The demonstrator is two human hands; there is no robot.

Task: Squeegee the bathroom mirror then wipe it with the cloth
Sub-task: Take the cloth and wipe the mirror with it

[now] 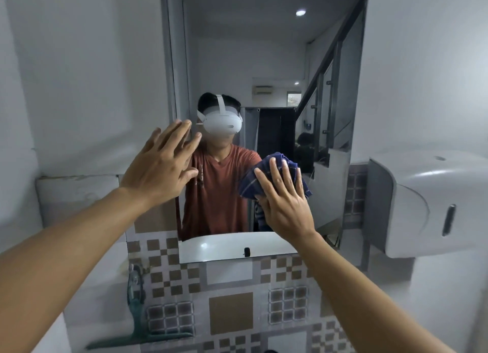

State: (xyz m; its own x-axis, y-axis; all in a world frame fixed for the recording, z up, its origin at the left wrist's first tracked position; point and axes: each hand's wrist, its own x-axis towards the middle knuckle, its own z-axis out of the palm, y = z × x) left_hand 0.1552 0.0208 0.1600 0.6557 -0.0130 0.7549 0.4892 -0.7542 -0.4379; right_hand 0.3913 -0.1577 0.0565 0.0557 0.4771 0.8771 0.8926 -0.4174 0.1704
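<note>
Pressing a dark blue cloth [274, 178] flat against the mirror [264, 75] with the right hand [284, 202], fingers spread and pointing toward 12 o'clock, grip released rather than clenched, palm pinning the bunched fabric to the glass. Left hand [161, 165] raised at 9 o'clock of the cloth, fingers splayed and holding nothing, tips at the mirror's left edge, possibly touching the frame, though contact is hard to judge. Both forearms stretched forward from the lower corners. Green squeegee [136, 315] propped against the patterned tiles [229, 313] at 7 o'clock, well apart from both hands. Wide bare glass above the hands toward 12 o'clock; white dispenser [427, 204] close beside the mirror's right edge at 3 o'clock.
</note>
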